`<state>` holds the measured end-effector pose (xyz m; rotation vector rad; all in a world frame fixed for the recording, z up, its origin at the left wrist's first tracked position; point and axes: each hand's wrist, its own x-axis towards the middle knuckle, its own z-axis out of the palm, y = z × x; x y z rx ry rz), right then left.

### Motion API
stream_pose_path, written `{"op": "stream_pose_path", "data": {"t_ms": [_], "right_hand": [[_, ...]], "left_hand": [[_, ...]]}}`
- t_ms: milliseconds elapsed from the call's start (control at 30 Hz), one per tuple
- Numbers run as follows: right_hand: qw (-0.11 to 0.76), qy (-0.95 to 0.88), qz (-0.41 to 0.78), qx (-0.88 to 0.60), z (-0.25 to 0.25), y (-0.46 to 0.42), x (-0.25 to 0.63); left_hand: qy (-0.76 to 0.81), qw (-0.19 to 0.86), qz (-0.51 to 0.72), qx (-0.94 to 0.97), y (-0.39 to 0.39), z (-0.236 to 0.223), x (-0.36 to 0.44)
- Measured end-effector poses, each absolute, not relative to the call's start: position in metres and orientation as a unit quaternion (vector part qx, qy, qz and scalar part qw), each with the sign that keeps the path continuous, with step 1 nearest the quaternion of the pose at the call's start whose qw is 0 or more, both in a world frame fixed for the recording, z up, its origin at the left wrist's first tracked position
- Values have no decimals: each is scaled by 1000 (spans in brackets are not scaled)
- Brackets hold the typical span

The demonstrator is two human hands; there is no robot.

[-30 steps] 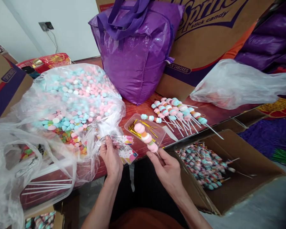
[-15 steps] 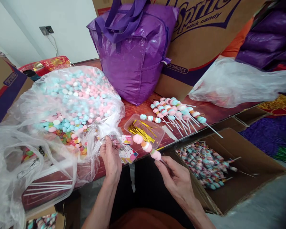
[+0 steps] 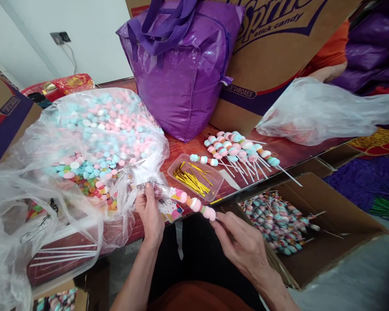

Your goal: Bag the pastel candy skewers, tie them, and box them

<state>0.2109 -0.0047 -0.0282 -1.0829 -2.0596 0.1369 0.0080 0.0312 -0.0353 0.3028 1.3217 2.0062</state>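
Between thumb and fingers my left hand (image 3: 150, 214) pinches a clear printed plastic bag (image 3: 164, 193). My right hand (image 3: 241, 235) is closed around the stick of a candy skewer (image 3: 198, 206) threaded with pink, white, orange and green sweets. The skewer points left, and its pink tip meets the mouth of the bag; how far inside it sits is hard to tell. Under the bag lies a printed sheet (image 3: 172, 211) with coloured dots. Just behind the skewer is a clear plastic tray (image 3: 215, 190) holding gold twist ties (image 3: 194, 180) and a short row of sweets.
Finished-looking candy skewers (image 3: 240, 149) lie piled at the table's front edge. A large clear sack of sweets (image 3: 106, 116) fills the left. Behind stand a purple bag (image 3: 181, 77) and a carton (image 3: 272, 56). Below right is an open cardboard box (image 3: 330, 211) of wrapped skewers. Someone's arm (image 3: 330, 72) shows behind.
My right hand has brought the skewer left and slightly lower, its tip now at the bag's mouth. The left hand stays nearly in place. Another person's arm has appeared at the back right.
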Motion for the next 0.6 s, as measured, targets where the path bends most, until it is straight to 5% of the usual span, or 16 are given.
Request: {"op": "stream_pose_path", "data": {"t_ms": [300, 600], "right_hand": [[390, -786, 235, -418, -19, -1, 206], [370, -790, 233, -430, -15, -5, 191]], "left_hand": [[518, 406, 722, 212, 28, -38, 7], [559, 343, 733, 183, 28, -47, 9]]}}
